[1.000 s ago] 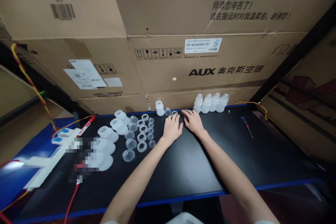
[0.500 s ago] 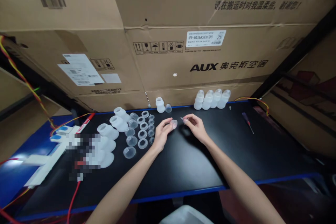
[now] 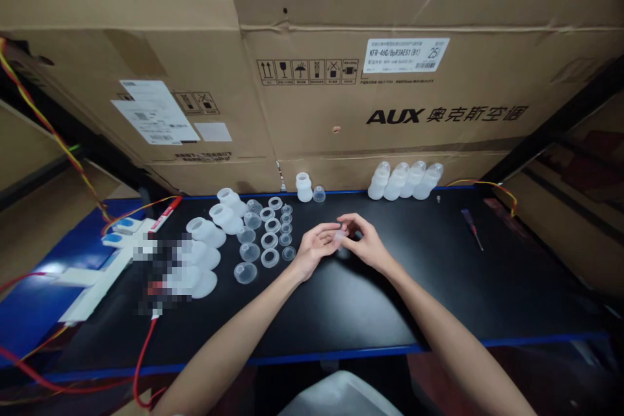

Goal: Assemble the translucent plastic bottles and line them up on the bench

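Over the middle of the black table, my left hand (image 3: 312,252) and my right hand (image 3: 366,244) meet at the fingertips. Between them is a small translucent plastic piece (image 3: 339,236), which looks like a collar ring with a nipple; the fingers partly hide it. Both hands pinch it. Behind my hands stands an uncapped white baby bottle (image 3: 304,188), with a clear domed cap (image 3: 318,194) beside it. Left of my left hand lie small nipple-like discs (image 3: 285,229), collar rings (image 3: 270,240) and more domed caps (image 3: 245,272), in columns.
Several open bottles (image 3: 225,218) stand at the left, near a blurred patch and a white power strip (image 3: 92,289). Several capped bottles (image 3: 400,182) stand at the back right. A screwdriver (image 3: 470,224) lies farther right. A cardboard box (image 3: 312,104) walls the back.
My hands have come together; the small clear piece from my right hand now meets the piece in my left. The view has shifted slightly.
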Motion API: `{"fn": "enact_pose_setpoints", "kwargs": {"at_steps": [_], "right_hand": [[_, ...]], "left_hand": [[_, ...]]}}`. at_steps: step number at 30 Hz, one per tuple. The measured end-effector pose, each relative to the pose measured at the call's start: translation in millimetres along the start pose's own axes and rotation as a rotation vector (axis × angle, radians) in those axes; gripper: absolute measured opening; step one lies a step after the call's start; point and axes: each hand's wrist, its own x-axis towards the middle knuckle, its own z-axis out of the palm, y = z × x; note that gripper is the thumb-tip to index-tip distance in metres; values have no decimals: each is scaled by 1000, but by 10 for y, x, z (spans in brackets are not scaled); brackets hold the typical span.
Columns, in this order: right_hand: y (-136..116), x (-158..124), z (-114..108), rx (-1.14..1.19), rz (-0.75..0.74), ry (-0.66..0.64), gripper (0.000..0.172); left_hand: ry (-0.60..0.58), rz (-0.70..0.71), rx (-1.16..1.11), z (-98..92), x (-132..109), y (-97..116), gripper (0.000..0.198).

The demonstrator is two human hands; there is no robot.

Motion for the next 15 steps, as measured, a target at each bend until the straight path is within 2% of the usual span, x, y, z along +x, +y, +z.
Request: {"fn": "enact_pose_setpoints", "kwargs": {"at_steps": [4,9,15], "right_hand": [[-49,2,-35,17,4,-72,36],[-62,-18,-40,16,-8,-121,45],[-46,-54,34,18,32,-68,37]], "left_hand": [[-65,5,43,-59,-2,-5,53],[-92,-6,117,-68,-57,-2,55],[-45,103,144,3,-73,-21,49]]}}
